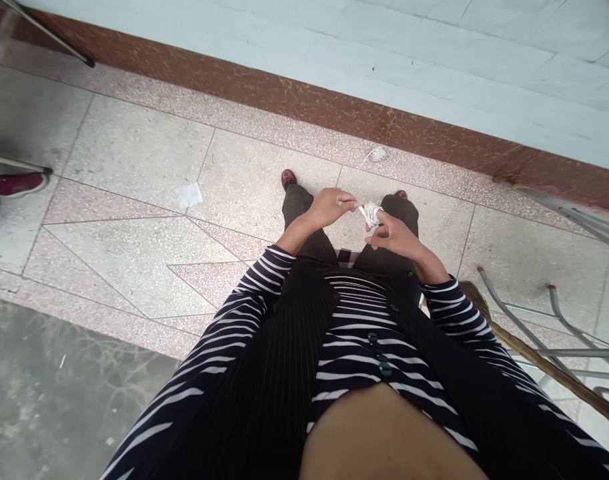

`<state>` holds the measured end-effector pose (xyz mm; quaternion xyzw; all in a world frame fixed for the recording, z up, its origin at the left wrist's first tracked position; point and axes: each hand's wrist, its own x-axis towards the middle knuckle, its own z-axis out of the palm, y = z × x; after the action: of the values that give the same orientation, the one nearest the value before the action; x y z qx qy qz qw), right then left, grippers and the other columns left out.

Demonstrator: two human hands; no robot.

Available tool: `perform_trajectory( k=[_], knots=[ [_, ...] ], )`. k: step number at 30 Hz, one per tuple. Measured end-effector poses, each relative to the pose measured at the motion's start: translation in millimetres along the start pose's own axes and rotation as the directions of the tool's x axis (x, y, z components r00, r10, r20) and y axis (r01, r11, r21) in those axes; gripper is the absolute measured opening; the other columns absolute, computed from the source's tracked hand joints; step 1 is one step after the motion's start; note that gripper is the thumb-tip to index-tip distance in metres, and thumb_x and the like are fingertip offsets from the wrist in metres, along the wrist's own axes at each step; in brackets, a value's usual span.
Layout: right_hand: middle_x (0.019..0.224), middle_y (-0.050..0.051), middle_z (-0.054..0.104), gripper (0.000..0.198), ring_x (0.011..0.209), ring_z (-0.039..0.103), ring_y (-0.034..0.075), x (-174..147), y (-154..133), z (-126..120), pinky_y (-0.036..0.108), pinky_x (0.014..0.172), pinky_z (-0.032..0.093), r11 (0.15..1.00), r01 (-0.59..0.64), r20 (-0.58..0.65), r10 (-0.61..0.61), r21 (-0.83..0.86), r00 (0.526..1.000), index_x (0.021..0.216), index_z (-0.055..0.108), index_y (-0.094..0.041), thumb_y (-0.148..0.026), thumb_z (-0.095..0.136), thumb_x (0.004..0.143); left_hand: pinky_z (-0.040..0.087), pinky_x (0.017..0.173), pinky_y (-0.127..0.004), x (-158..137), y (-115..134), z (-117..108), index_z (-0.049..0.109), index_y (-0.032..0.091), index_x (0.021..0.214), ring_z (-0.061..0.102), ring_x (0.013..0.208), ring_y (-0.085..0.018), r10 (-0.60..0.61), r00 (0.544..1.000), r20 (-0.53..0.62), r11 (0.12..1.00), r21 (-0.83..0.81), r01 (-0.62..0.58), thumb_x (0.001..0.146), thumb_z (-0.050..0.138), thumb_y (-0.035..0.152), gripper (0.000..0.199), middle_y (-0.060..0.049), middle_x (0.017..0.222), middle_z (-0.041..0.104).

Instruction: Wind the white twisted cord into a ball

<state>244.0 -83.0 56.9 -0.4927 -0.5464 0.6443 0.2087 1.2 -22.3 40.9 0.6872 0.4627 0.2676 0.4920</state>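
In front of my waist, my left hand is closed, its fingertips pinching a thin pale strip or stick too small to make out clearly. That piece runs to a small white bundle of yarn. My right hand grips the bundle between thumb and fingers, with the other fingers curled below. From the hands a thin strand leads down to a ball of white yarn on the floor near the wall.
A tiled wall with a brown skirting runs along the far side. On the right are a metal-legged stool and a wooden pole. White paper lies on the floor. Another person's red shoe shows at far left.
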Motion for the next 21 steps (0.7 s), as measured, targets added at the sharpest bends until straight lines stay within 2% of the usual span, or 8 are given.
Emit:
perform_trajectory(
  k=[3, 6, 10, 13, 15, 17, 19, 21],
  knots=[
    [0.074, -0.008, 0.057, 0.061, 0.049, 0.051, 0.006, -3, -4, 6, 0.027, 0.057, 0.057, 0.991, 0.041, 0.0, -0.042, 0.126, 0.999, 0.114, 0.067, -0.019, -0.048, 0.098, 0.071, 0.05, 0.088, -0.029, 6, -5, 12, 0.083, 0.017, 0.083, 0.071, 0.087, -0.017, 0.023, 1.0, -0.015, 0.999, -0.048, -0.023, 0.094, 0.074, 0.031, 0.02, -0.002, 0.085, 0.081],
    [0.067, -0.011, 0.052, 0.055, 0.041, 0.033, 0.001, -3, -9, 8, 0.027, 0.055, 0.058, 0.971, 0.089, -0.052, -0.08, 0.223, 0.995, 0.107, 0.069, -0.017, -0.058, 0.093, 0.079, 0.052, 0.085, -0.029, 4, -9, 28, 0.08, 0.016, 0.084, 0.072, 0.086, -0.017, -0.016, 1.0, 0.009, 0.972, -0.235, 0.018, 0.095, 0.076, 0.047, 0.033, -0.003, 0.085, 0.08],
    [0.081, -0.003, 0.068, 0.052, 0.04, 0.03, 0.0, -4, -13, 9, 0.025, 0.046, 0.048, 0.95, 0.121, -0.075, -0.103, 0.287, 0.992, 0.099, 0.07, -0.016, -0.064, 0.087, 0.085, 0.054, 0.075, -0.03, -5, -8, 41, 0.077, 0.013, 0.101, 0.071, 0.068, -0.016, -0.07, 0.981, 0.179, 0.817, -0.554, 0.16, 0.092, 0.079, 0.064, 0.052, -0.005, 0.078, 0.078],
    [0.076, -0.004, 0.065, 0.05, 0.041, 0.03, 0.001, -6, -16, 10, 0.026, 0.048, 0.049, 0.92, 0.14, -0.088, -0.115, 0.367, 0.989, 0.104, 0.072, -0.017, -0.059, 0.089, 0.083, 0.052, 0.069, -0.029, -11, -4, 42, 0.074, 0.013, 0.118, 0.07, 0.06, -0.015, -0.067, 0.967, 0.246, 0.731, -0.647, 0.215, 0.089, 0.083, 0.066, 0.062, -0.004, 0.077, 0.077],
    [0.071, -0.008, 0.058, 0.053, 0.044, 0.033, 0.003, -6, -19, 11, 0.027, 0.052, 0.051, 0.87, 0.16, -0.107, -0.125, 0.466, 0.986, 0.113, 0.073, -0.019, -0.054, 0.092, 0.079, 0.052, 0.07, -0.029, -14, -1, 43, 0.075, 0.013, 0.111, 0.07, 0.062, -0.015, -0.051, 0.967, 0.25, 0.74, -0.641, 0.205, 0.089, 0.082, 0.067, 0.059, -0.005, 0.077, 0.076],
    [0.075, -0.008, 0.055, 0.06, 0.049, 0.039, 0.005, -6, -20, 10, 0.027, 0.055, 0.052, 0.822, 0.171, -0.115, -0.129, 0.543, 0.985, 0.126, 0.072, -0.022, -0.049, 0.093, 0.077, 0.053, 0.074, -0.029, -17, 0, 46, 0.076, 0.013, 0.095, 0.071, 0.067, -0.016, -0.04, 0.971, 0.236, 0.798, -0.578, 0.173, 0.093, 0.078, 0.065, 0.052, -0.006, 0.077, 0.076],
    [0.09, -0.005, 0.06, 0.066, 0.057, 0.049, 0.007, -2, -19, 8, 0.027, 0.059, 0.055, 0.822, 0.179, -0.12, -0.136, 0.541, 0.984, 0.135, 0.067, -0.025, -0.045, 0.093, 0.078, 0.052, 0.077, -0.028, -21, 0, 49, 0.074, 0.014, 0.082, 0.069, 0.071, -0.015, -0.047, 0.977, 0.209, 0.893, -0.428, 0.135, 0.1, 0.073, 0.055, 0.045, -0.006, 0.076, 0.076],
    [0.111, -0.001, 0.065, 0.069, 0.064, 0.056, 0.007, 3, -14, 5, 0.028, 0.062, 0.058, 0.869, 0.198, -0.137, -0.151, 0.454, 0.979, 0.136, 0.063, -0.027, -0.044, 0.093, 0.076, 0.049, 0.076, -0.026, -25, 1, 51, 0.074, 0.015, 0.078, 0.066, 0.072, -0.014, -0.052, 0.98, 0.192, 0.972, -0.216, 0.094, 0.103, 0.067, 0.04, 0.036, -0.004, 0.077, 0.076]
  ],
)
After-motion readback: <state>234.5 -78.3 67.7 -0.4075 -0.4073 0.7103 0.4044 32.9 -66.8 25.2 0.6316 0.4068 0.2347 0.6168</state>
